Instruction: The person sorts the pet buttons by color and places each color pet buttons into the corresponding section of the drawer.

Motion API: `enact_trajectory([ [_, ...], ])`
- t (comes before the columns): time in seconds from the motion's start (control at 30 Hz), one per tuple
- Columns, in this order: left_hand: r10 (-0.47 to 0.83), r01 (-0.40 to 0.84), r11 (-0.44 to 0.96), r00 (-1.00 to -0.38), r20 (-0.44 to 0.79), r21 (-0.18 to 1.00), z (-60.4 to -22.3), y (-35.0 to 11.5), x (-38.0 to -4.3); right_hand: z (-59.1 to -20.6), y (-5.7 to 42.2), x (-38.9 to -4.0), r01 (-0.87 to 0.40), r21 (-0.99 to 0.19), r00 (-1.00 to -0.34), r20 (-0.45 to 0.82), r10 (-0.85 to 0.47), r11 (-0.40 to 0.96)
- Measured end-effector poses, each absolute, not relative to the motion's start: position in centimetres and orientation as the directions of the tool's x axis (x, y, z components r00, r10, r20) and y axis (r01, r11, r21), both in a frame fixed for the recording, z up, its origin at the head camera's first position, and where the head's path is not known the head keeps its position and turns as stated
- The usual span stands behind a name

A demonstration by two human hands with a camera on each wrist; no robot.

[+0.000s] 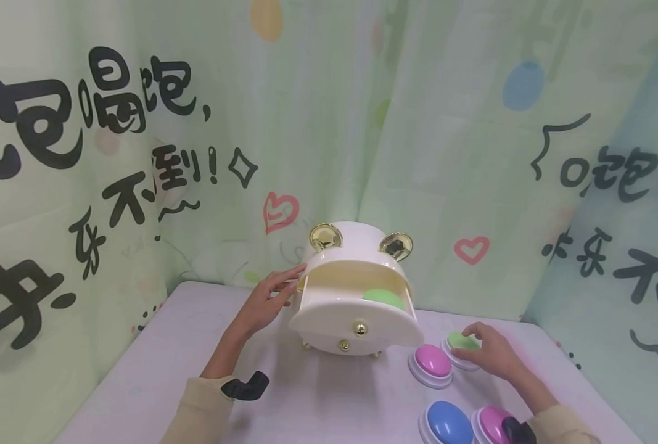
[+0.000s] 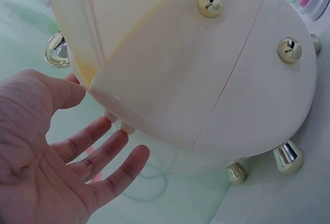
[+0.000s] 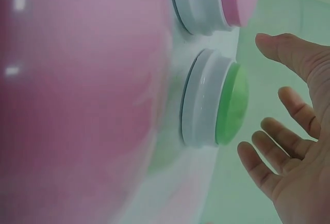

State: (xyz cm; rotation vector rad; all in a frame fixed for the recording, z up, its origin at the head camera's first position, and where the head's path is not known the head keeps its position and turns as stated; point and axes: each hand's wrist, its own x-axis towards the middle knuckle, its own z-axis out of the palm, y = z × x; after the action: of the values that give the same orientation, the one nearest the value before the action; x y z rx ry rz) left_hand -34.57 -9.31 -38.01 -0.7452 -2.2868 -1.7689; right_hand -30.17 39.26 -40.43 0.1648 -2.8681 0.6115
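A white toy-like drawer cabinet (image 1: 334,333) with gold round ears stands at the back of the table. Its upper drawer (image 1: 329,314) is pulled out, and a green rounded thing (image 1: 383,298) shows inside, partly hidden by the drawer front. My left hand (image 1: 264,302) is at the cabinet's left side, fingers extended; in the left wrist view the fingertips (image 2: 126,127) reach its edge. Over a green push button (image 3: 234,105) with a white base hovers my right hand (image 1: 489,351). Its fingers are loosely bent and apart from the button in the right wrist view.
Nearby are a pink button (image 1: 433,360), a blue button (image 1: 449,423) and another pink button (image 1: 494,424) beneath the right wrist. Gold knobs (image 1: 360,328) stick out from the drawer fronts. Printed curtains (image 1: 329,123) hang behind the light table (image 1: 156,370).
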Motion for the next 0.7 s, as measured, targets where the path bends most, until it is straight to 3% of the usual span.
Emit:
enact_trajectory([
  [0.33,0.294,0.477,0.184,-0.861,0.415,0.859,-37.83,-9.32,-34.33,-40.41,39.65,-30.97,-0.083,-0.396,-0.992,0.116,-0.04,0.914],
  [0.7,0.301,0.486,0.184,-0.855,0.422,0.854,-38.13,-9.47,-34.57,-40.41,39.59,-31.08,-0.092,-0.398,-0.993,0.099,-0.057,0.913],
])
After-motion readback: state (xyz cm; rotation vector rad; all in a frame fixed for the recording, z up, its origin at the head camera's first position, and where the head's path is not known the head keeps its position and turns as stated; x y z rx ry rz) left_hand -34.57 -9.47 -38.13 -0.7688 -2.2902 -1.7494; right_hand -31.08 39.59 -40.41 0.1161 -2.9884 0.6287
